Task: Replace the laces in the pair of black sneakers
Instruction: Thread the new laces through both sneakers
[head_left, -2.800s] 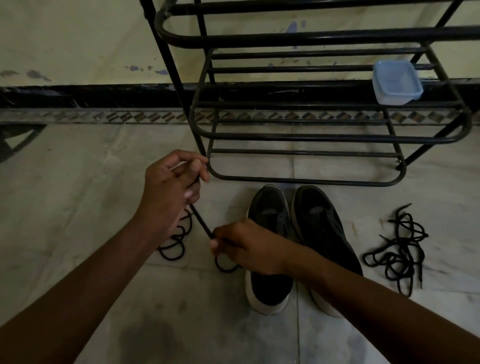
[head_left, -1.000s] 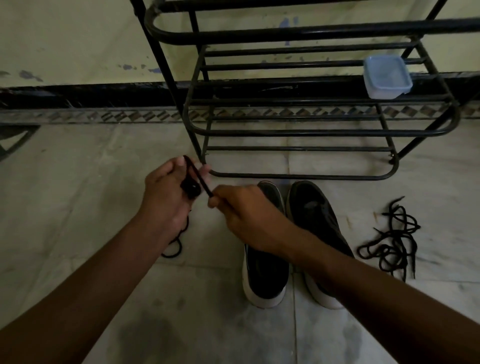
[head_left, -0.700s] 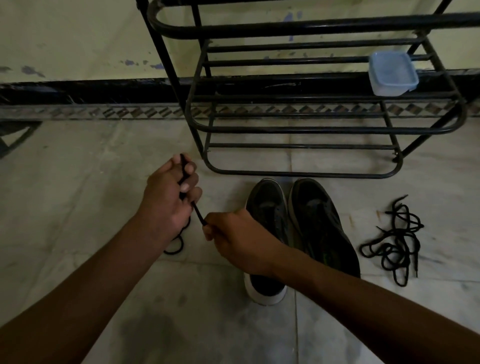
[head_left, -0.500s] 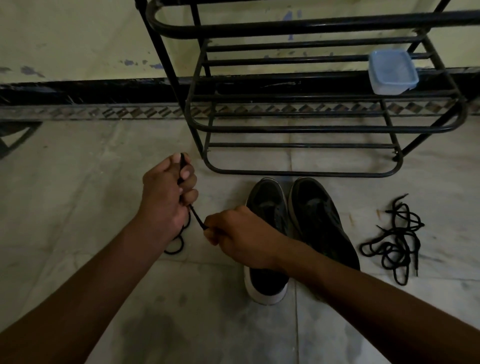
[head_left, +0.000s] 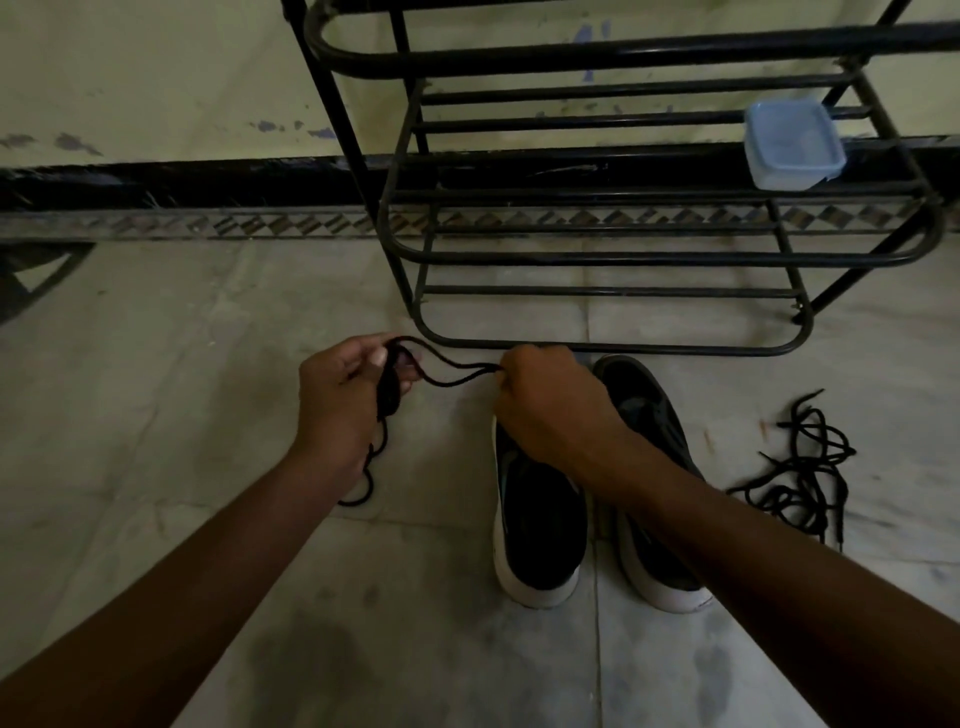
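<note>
A pale tiled floor (head_left: 156, 389), dimly lit and smudged, runs back to a yellowish wall (head_left: 156, 78) with a black skirting band and a patterned border along its foot. A black metal rack (head_left: 623, 49) of bare rails stands against that wall. Just in front of the rack's bottom rail a pair of black, white-soled sneakers (head_left: 540, 525) sits side by side, toes toward the rack. A tangle of loose black laces (head_left: 800, 478) lies on the floor in front of the rack's right end. A small clear blue box (head_left: 789, 143) rests on a shelf at the rack's right end. Both bare forearms reach toward the rack from the near edge. The left hand (head_left: 337, 410), in front of the rack's left corner, is curled round a bunched black lace (head_left: 452, 376), thumb pressed on it, with more lace dangling below the hand in a loop to the floor. The right hand (head_left: 545, 400), close to the bottom rail and covering one sneaker's toe, is closed with its fingertips pinching the lace; two strands sag slack between the hands.
</note>
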